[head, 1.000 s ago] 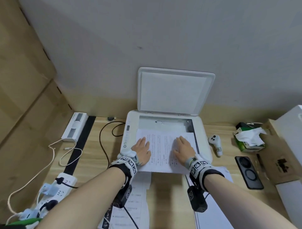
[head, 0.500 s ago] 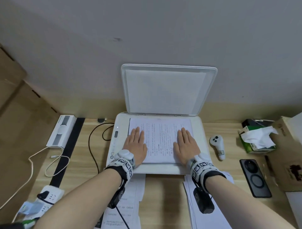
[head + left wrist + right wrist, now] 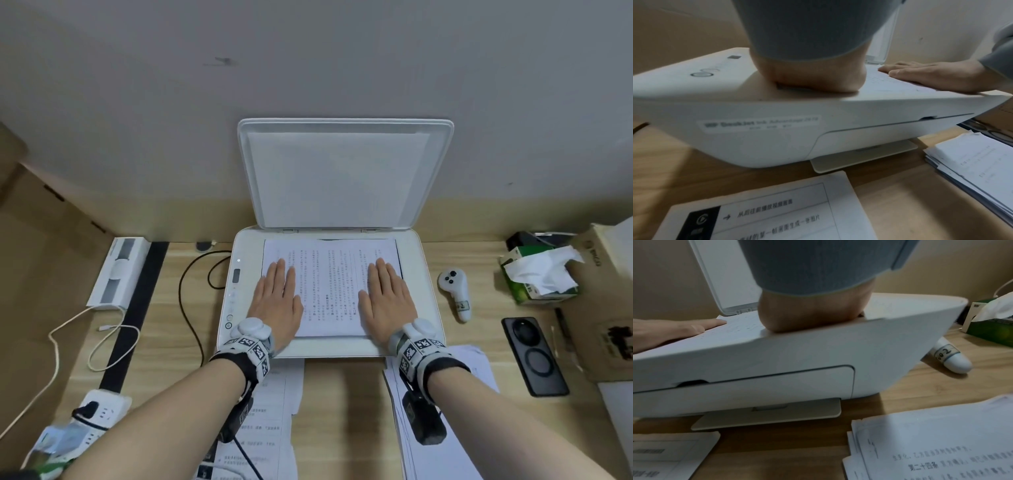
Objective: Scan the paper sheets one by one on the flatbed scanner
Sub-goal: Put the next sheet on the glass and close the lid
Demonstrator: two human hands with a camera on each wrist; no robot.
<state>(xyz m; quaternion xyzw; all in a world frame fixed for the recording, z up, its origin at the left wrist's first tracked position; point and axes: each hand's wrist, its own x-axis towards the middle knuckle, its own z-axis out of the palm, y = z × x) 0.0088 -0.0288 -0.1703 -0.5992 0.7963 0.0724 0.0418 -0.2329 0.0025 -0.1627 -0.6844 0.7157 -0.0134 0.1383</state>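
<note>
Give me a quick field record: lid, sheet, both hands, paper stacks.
lid: raised, upright against wall
sheet: printed side up, on scanner bed
left hand: flat, pressing sheet's left side
right hand: flat, pressing sheet's right side
left stack: on desk before scanner
right stack: on desk before scanner, under right wrist

Wooden desk (image 3: 346, 404) — scanner (image 3: 428, 274), paper stacks (image 3: 448, 455), phone (image 3: 534, 356), tissue box (image 3: 537, 291).
</note>
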